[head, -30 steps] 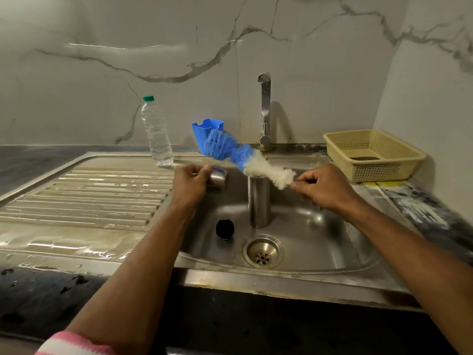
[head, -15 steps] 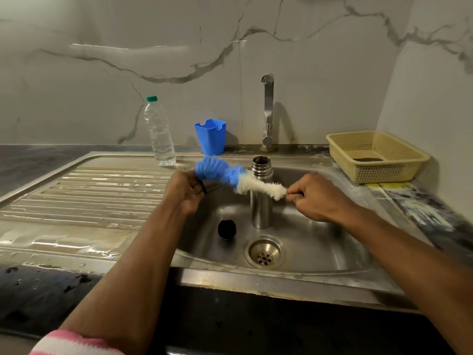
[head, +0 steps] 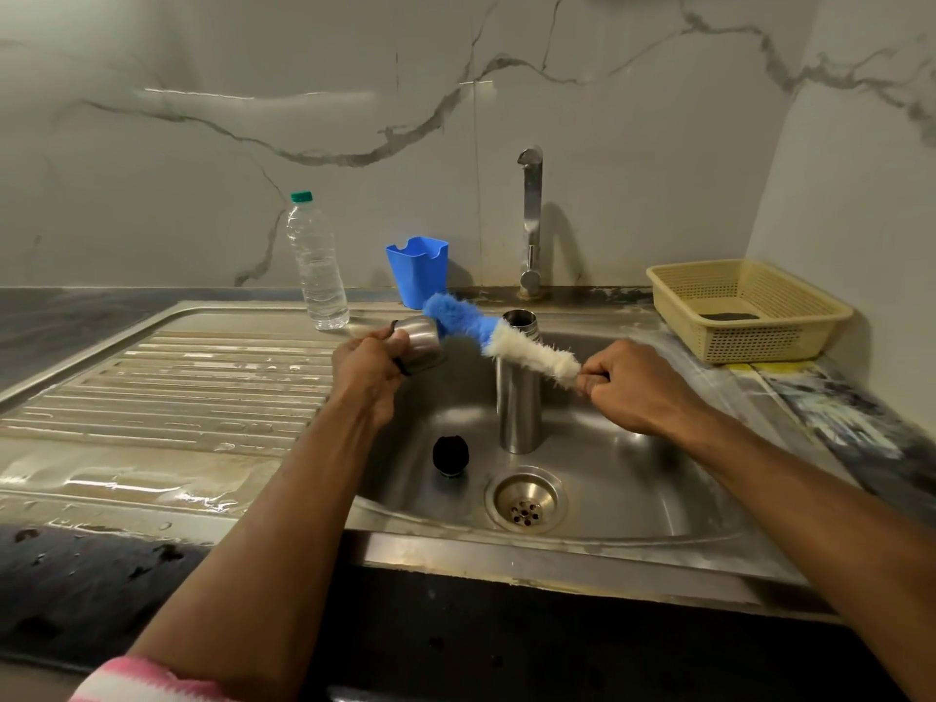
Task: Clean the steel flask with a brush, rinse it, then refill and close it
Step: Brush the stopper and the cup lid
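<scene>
1. Flask body (head: 517,397), steel and lidless, stands upright in the sink basin (head: 633,478); its long axis is vertical and its open mouth points straight up, just behind the drain (head: 525,500).
2. From my remote seat I see the sink's ribbed drainboard (head: 167,377) running off to the left, wet along its front edge, set into a dark bench (head: 76,590).
3. A yellow basket (head: 744,309) sits on the bench at the right, well apart from the flask.
4. The brush (head: 499,336) lies almost level in front of the flask's mouth, long axis running left to right and tilted slightly down to the right; the blue end points left, the white end right.
5. A clear water bottle (head: 316,266) and a blue holder (head: 418,271) stand upright at the back, with the tap (head: 530,220) beside them.
6. My right hand (head: 633,387) is curled tight round the brush's handle end.
7. My left hand (head: 372,372) grips a steel cap (head: 420,344), whose open side faces the blue bristles; they meet it, though I cannot tell how deep they go.
8. A small black stopper (head: 450,454) lies in the basin, just left of the flask.
</scene>
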